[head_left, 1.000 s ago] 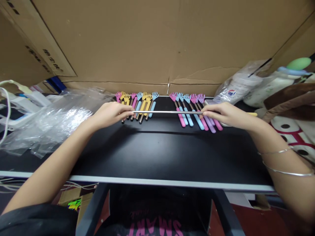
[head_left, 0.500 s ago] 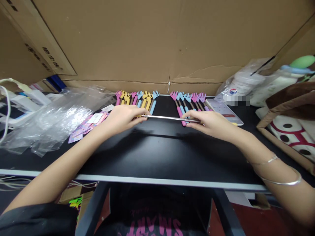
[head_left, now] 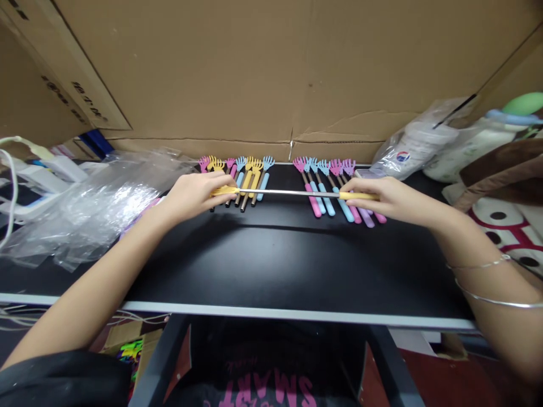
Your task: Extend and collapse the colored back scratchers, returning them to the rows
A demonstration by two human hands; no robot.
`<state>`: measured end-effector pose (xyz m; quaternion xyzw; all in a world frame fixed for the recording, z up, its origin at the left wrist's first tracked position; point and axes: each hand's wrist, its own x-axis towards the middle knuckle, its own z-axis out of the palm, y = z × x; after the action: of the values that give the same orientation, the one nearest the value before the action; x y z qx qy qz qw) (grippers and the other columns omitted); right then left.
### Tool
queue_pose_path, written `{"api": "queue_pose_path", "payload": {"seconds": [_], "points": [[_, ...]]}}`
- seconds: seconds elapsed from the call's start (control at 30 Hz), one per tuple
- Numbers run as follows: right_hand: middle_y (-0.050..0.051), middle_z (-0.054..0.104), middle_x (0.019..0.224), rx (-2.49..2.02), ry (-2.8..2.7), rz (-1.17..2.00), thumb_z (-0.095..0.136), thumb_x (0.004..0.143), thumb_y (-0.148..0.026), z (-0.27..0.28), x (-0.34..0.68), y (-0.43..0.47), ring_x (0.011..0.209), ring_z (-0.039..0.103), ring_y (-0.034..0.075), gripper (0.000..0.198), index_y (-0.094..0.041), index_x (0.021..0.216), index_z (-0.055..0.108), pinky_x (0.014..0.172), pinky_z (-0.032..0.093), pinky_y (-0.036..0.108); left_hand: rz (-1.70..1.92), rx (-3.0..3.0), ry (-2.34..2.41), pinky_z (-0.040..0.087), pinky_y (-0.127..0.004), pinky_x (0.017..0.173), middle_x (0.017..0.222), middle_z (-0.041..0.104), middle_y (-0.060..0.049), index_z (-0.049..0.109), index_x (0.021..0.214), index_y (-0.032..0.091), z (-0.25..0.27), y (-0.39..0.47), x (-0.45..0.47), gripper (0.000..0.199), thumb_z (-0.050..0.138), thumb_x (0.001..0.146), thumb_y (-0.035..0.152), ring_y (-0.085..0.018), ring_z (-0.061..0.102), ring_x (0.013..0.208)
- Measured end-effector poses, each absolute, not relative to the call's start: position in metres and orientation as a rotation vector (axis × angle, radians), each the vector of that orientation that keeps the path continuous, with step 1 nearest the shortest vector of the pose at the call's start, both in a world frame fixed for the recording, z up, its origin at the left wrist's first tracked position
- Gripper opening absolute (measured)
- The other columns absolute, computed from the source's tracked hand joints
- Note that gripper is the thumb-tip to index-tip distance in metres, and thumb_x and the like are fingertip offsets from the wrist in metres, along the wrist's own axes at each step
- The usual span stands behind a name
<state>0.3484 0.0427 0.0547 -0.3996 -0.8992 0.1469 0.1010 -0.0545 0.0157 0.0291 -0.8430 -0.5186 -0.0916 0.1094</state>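
A yellow back scratcher (head_left: 292, 193) with an extended metal rod is held level above the table between my two hands. My left hand (head_left: 193, 195) grips its yellow head end, which the fingers partly hide. Around the yellow handle at the other end, my right hand (head_left: 392, 198) is closed. Behind the rod lie two groups of back scratchers: yellow, blue and pink ones (head_left: 255, 180) near my left hand, and pink, blue and purple ones (head_left: 324, 189) near my right hand. The ones on the right have their handles pointing toward me.
Clear plastic bags (head_left: 97, 203) lie on the left of the black table (head_left: 271, 271). A lidded cup in a plastic bag (head_left: 418, 147) and a brown fabric bag (head_left: 496, 175) stand right. A cardboard wall (head_left: 254, 73) rises behind. Below left is an open box (head_left: 123, 339) with colourful pieces.
My hands have moved apart, the right one outward to the right and the left one to the left. More of the back scratcher shows between them, including its yellow handle.
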Motion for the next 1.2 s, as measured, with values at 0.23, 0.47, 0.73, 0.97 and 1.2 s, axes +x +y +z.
{"api": "queue_pose_path", "payload": {"seconds": [0.23,0.47,0.73,0.97,1.2], "points": [[0.002,0.070,0.074,-1.023,-2.699,0.208,0.043,0.095,-0.053,0.030,0.319,0.033,0.059,0.060,0.014,0.039,-0.023,0.102,0.066,0.058,0.039,0.025,-0.374,-2.620,-1.296,0.035,-0.023,0.060,0.096,0.074,-0.002,0.067,0.099,0.022,0.012,0.006,-0.026,0.047,0.032,0.100,0.053,-0.016,0.067,0.079],[0.001,0.076,0.083,-0.923,-2.614,-0.134,0.046,0.098,-0.042,0.020,0.301,0.016,0.066,0.068,0.015,0.029,-0.024,0.103,0.067,0.056,0.040,0.023,-0.616,-2.608,-1.127,0.033,-0.022,0.056,0.087,0.074,0.000,0.069,0.094,0.021,0.009,-0.006,-0.006,0.042,0.036,0.102,0.047,-0.012,0.066,0.072],[0.002,0.078,0.097,-0.885,-2.586,-0.279,0.042,0.099,-0.043,0.011,0.291,0.009,0.070,0.072,0.015,0.032,-0.024,0.108,0.066,0.057,0.042,0.024,-0.677,-2.614,-1.052,0.031,-0.022,0.053,0.081,0.072,0.001,0.068,0.089,0.020,0.008,-0.012,0.002,0.038,0.040,0.101,0.043,-0.010,0.065,0.067],[0.000,0.072,0.072,-0.981,-2.660,-0.296,0.036,0.100,-0.049,0.032,0.303,0.011,0.056,0.062,0.014,0.039,-0.025,0.099,0.066,0.052,0.032,0.024,-0.547,-2.627,-1.140,0.029,-0.023,0.054,0.086,0.074,0.002,0.069,0.095,0.024,0.018,-0.008,-0.009,0.039,0.038,0.101,0.047,-0.012,0.064,0.068],[0.001,0.063,0.065,-1.265,-2.691,0.337,0.040,0.092,-0.063,0.055,0.353,0.041,0.048,0.052,0.013,0.049,-0.020,0.098,0.063,0.053,0.035,0.027,-0.306,-2.606,-1.493,0.034,-0.023,0.063,0.099,0.072,-0.002,0.066,0.099,0.022,0.031,0.009,-0.050,0.045,0.035,0.098,0.055,-0.018,0.065,0.085]]}}
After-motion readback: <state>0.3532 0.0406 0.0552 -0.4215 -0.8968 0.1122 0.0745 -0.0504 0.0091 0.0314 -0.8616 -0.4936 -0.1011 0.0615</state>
